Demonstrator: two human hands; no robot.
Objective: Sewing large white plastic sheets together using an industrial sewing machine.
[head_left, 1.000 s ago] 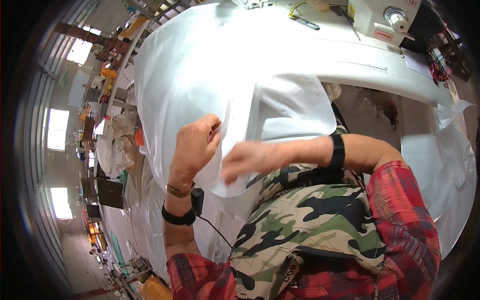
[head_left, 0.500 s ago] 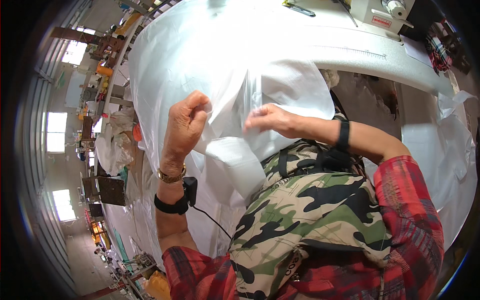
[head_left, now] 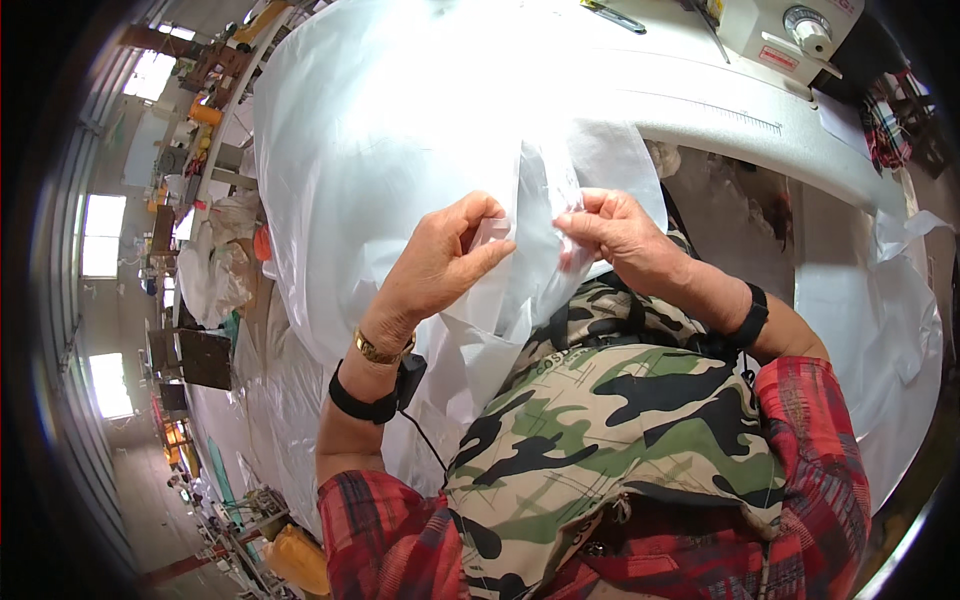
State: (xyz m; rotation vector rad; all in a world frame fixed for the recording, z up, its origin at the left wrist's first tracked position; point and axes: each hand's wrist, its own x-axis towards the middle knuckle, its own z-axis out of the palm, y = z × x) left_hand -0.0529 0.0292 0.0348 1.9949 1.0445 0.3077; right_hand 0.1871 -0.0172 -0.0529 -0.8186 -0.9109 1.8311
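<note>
A large white, partly translucent plastic sheet (head_left: 350,170) covers the table and hangs over its near edge toward my lap. My left hand (head_left: 445,250), with a gold watch at the wrist, pinches a white edge of the sheet between thumb and fingers. Close by on the right, my right hand (head_left: 620,235) grips a clear, bunched fold of the plastic; some of its fingers show through the film. An upright gap separates the two held edges. Glare washes out the far part of the sheet.
At the upper right stands a white sewing machine (head_left: 790,50) with a round knob. A cutter knife (head_left: 615,16) lies on the white tabletop (head_left: 700,95), which bears a printed scale. More white sheeting (head_left: 865,320) hangs at the right. Cluttered benches line the left.
My left hand has moved right and taken hold of a sheet edge. My right hand has shifted slightly right, and its fingers now grip clear plastic. The sheet's middle folds have moved apart.
</note>
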